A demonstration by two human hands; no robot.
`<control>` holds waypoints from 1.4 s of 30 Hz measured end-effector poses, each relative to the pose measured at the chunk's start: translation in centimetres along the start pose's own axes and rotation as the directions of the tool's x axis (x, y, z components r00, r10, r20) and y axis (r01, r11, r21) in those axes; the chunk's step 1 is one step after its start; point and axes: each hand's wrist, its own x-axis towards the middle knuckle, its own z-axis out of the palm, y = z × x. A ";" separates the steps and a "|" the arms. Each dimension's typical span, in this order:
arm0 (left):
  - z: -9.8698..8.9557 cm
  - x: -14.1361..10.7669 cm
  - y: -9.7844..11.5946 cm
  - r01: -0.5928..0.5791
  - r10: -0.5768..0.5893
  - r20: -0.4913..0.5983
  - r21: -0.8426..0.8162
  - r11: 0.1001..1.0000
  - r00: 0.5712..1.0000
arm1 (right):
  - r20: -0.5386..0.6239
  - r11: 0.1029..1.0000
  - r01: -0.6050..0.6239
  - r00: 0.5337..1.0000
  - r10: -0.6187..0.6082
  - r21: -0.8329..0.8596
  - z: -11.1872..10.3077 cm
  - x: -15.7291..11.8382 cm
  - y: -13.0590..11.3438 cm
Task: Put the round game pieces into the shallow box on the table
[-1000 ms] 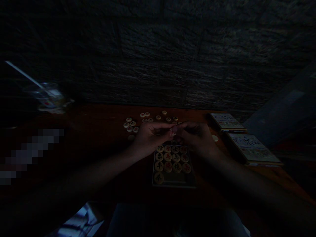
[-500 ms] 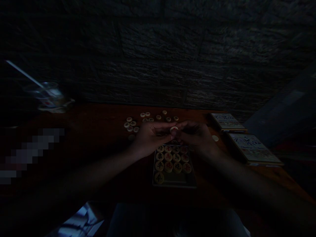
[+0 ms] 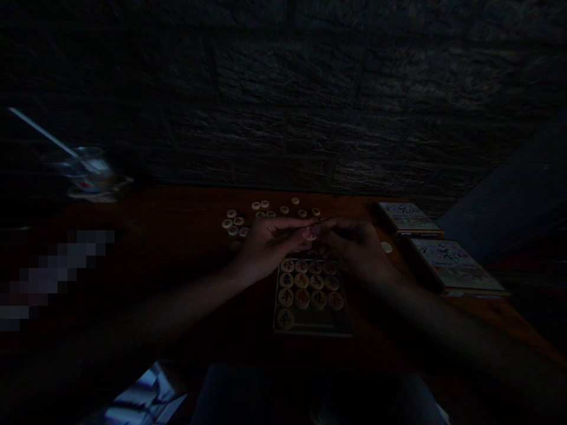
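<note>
Pale, round, red-marked disc [image 3: 310, 235], pinched between bare left hand [image 3: 267, 245] and right hand [image 3: 357, 243] near the far edge of a dark rectangular tray [image 3: 315, 319]; front room lies right of 1 black-marked disc [image 3: 285, 319].

One tray [image 3: 314, 321] shows thirteen discs [image 3: 302, 299], with two boxes [image 3: 454, 264] and one cup [image 3: 86, 172].

Place: a dim sitting spot for play and drinks, as it reaches me; café or home, I can't tell.
Block wall [image 3: 283, 133]: rough, at twelve o'clock, just beyond the desk [image 3: 181, 203].
Desk: wooden, reddish-brown where I see light on it.
Drink cup [image 3: 95, 171]: clear, at ten o'clock, straw [image 3: 42, 131] leaning out.
Boxes [image 3: 454, 262]: two, printed, at two o'clock.
Round pieces [image 3: 238, 221]: marked with characters.
</note>
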 end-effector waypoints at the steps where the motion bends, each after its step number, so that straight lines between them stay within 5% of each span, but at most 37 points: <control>1: 0.0 0.0 0.0 -0.004 0.004 0.003 0.004 1.000 1.000 | 0.006 1.000 -0.003 1.000 0.002 0.015 0.0 0.0 0.0; 12: -0.3 0.2 -0.3 -0.145 0.136 0.149 0.046 0.988 0.979 | 0.021 0.996 -0.017 1.000 0.015 0.085 0.2 0.0 0.3; 22: -0.3 -0.1 -0.6 -0.222 0.196 0.133 0.220 0.950 0.971 | -0.046 0.999 -0.032 0.998 0.032 0.003 0.2 -0.1 0.2; 32: -0.2 0.2 -0.3 -0.020 0.020 0.002 0.006 1.000 1.000 | -0.008 0.999 0.013 1.000 -0.012 0.041 0.2 -0.1 -0.1; 42: -0.6 0.5 -0.6 0.012 -0.013 -0.018 -0.065 0.998 1.000 | -0.100 0.980 0.169 0.979 -0.179 -0.101 -0.1 -0.4 0.2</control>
